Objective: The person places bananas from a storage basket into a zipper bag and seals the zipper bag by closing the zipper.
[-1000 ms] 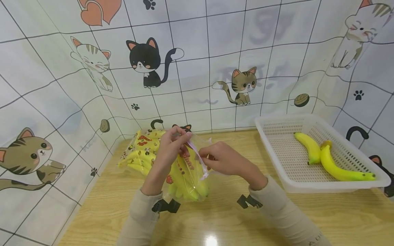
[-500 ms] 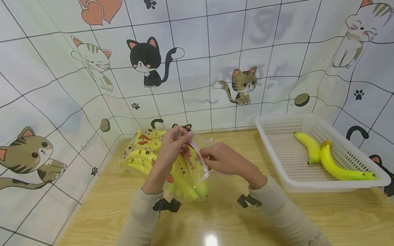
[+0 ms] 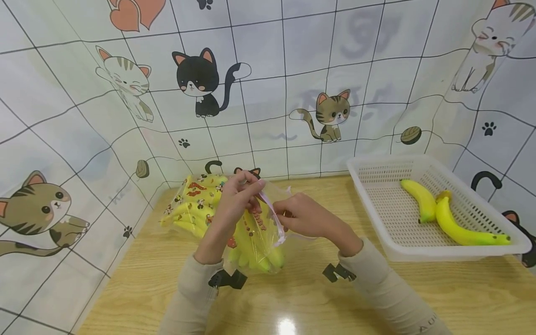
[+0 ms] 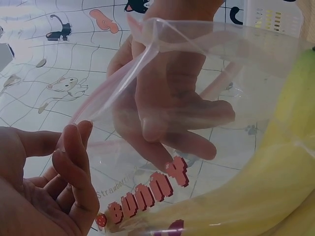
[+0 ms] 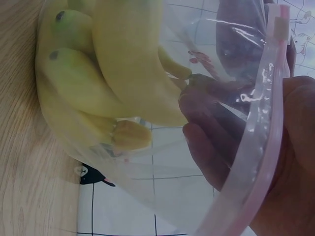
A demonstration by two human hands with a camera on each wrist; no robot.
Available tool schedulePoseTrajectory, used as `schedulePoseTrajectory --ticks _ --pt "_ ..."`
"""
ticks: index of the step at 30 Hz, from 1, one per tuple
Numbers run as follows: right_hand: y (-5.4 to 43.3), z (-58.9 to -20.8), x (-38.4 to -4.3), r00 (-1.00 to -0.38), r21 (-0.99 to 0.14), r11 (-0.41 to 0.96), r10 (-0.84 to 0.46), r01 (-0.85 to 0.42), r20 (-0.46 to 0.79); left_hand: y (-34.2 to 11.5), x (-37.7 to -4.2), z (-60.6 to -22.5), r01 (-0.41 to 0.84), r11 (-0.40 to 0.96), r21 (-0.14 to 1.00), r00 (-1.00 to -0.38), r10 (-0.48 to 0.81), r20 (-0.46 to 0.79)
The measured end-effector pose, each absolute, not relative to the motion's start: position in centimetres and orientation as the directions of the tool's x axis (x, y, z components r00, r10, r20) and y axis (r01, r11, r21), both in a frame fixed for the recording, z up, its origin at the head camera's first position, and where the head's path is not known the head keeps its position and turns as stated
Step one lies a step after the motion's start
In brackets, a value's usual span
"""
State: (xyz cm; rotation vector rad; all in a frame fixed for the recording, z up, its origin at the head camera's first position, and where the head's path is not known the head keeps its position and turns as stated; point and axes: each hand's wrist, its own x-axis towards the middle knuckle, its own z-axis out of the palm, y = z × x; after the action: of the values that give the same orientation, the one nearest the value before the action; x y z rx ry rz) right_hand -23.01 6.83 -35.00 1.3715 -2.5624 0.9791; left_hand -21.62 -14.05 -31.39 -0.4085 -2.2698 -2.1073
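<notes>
A clear zip bag (image 3: 197,190) with cartoon prints and a pink zip edge lies on the table, holding several yellow bananas (image 5: 128,49). My left hand (image 3: 234,200) pinches the zip edge near the top of the bag's mouth. My right hand (image 3: 299,214) reaches into that mouth. Through the plastic in the left wrist view, the right hand's fingers (image 4: 197,115) look loosely extended, with nothing seen between them. In the right wrist view, the pink zip strip (image 5: 273,108) crosses in front of the right hand, whose fingertips lie close to the bananas.
To the right stands a white slotted basket (image 3: 452,255) with one banana (image 3: 420,200) and another banana (image 3: 465,232) inside. A cat-print sheet (image 3: 268,93) hangs behind and at both sides of the wooden table (image 3: 293,293).
Both hands stay almost where they were at the bag's mouth. The left hand has shifted very slightly to the right with the zip edge.
</notes>
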Motion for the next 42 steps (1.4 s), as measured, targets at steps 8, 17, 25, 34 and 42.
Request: schedulePoseTrajectory --ticks 8,17,25,34,42 --pt "6.7 -35.2 -23.1 -0.596 -0.505 0.394 -0.729 -0.768 0.337 -14.0 -21.7 -31.5 0.205 0.059 0.977 -0.964 0.186 0.191" --pt "6.4 -35.9 -23.5 -0.603 -0.454 0.437 -0.724 -0.777 0.336 -13.8 -21.7 -32.0 0.207 0.051 0.977 -0.959 0.207 0.193" --pt "6.3 -36.2 -23.4 -0.619 -0.476 0.445 -0.719 -0.759 0.315 -13.1 -21.8 -32.1 0.209 0.067 0.976 -0.953 0.238 0.188" --pt "6.5 -36.2 -23.3 -0.618 -0.474 0.443 -0.719 -0.761 0.319 -13.1 -21.7 -32.0 0.234 0.077 0.969 -0.945 0.251 0.208" --pt "6.8 -35.4 -23.0 -0.622 -0.519 0.423 -0.724 -0.743 0.3 -13.6 -21.7 -31.9 0.247 0.062 0.967 -0.942 0.249 0.225"
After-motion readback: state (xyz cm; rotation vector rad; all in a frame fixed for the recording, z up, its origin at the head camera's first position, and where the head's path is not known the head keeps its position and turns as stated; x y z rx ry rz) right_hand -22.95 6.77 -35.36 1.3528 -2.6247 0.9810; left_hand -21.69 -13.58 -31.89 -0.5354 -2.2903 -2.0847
